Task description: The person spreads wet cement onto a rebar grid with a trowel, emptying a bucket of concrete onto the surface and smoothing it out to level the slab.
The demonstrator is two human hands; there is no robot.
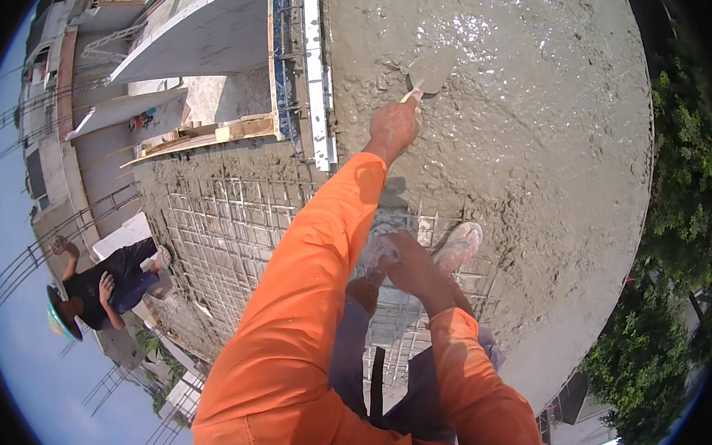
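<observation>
At the end of my outstretched left arm, my left hand (395, 128) is closed round the pale handle of a trowel (436, 71). The trowel's grey blade lies on wet concrete (520, 106), which has a shiny, smoothed part beyond it. Lower down, my right hand (414, 266) hangs in front of my legs with its fingers curled. Whatever they hold, if anything, is hidden. Beside this hand is one of my feet (459, 247), smeared with concrete.
A rebar grid (226, 230) runs left, partly buried in rough concrete. A white straight bar (316, 70) edges formwork by an opening with wooden boards (204, 138). Another person (111, 282) in a hat is at the far left. Trees (682, 162) stand beyond the slab's right edge.
</observation>
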